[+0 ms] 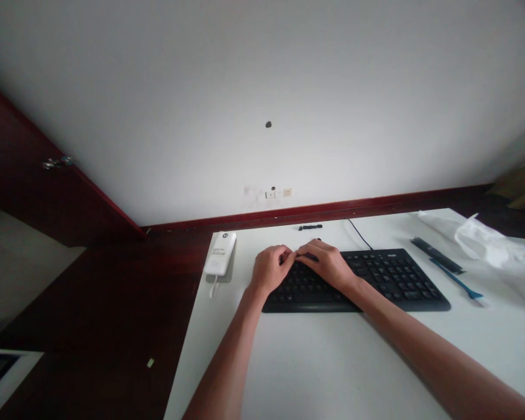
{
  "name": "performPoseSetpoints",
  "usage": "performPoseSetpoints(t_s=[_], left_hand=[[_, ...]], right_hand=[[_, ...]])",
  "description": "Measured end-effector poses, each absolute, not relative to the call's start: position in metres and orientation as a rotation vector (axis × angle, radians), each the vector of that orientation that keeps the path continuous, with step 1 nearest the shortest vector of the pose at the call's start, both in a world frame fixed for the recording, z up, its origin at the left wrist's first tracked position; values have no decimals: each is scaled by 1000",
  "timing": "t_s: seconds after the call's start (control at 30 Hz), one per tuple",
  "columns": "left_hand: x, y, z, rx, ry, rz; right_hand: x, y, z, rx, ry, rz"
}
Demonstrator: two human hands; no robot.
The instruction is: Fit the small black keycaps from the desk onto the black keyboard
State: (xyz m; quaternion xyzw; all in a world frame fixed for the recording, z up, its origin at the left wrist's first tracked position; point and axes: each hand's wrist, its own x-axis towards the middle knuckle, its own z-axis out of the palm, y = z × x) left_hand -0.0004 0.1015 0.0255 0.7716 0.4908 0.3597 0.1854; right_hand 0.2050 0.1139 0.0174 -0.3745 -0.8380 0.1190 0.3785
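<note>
A black keyboard (389,277) lies on the white table (315,361), its cable running off the back edge. Over its upper left part, my left hand (269,265) is closed, thumb and fingertips pinched together. My right hand (328,262) meets it there from the right, its fingers closed too, and the fingertips of both hands nearly touch. Whatever sits between them is too small and too covered to name. Behind the hands, a short row of small black pieces (310,227), which look like keycaps, rests near the table's far edge.
A white power bank (220,254) with a short cable lies at the table's left edge, on a grey flat object. To the right are a dark flat strip (437,255), a blue brush-like tool (457,280) and crumpled white plastic (485,239). A wall (354,116) stands beyond.
</note>
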Motion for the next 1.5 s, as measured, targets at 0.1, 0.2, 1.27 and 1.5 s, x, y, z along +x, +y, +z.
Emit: performPoseSetpoints(t_s=[0.1,0.2,1.27,1.5], left_hand=[[0,102,24,2162,1364,1028],[-1,103,23,2154,1370,1040],[-43,141,-13,1510,1418,1424],[-39,136,-6,1593,1454,1370]], right_hand=[[205,114,17,-955,-2153,311],[205,114,18,-923,-2175,300],[230,127,22,-1101,-2257,664],[225,124,30,-1018,-2408,466]])
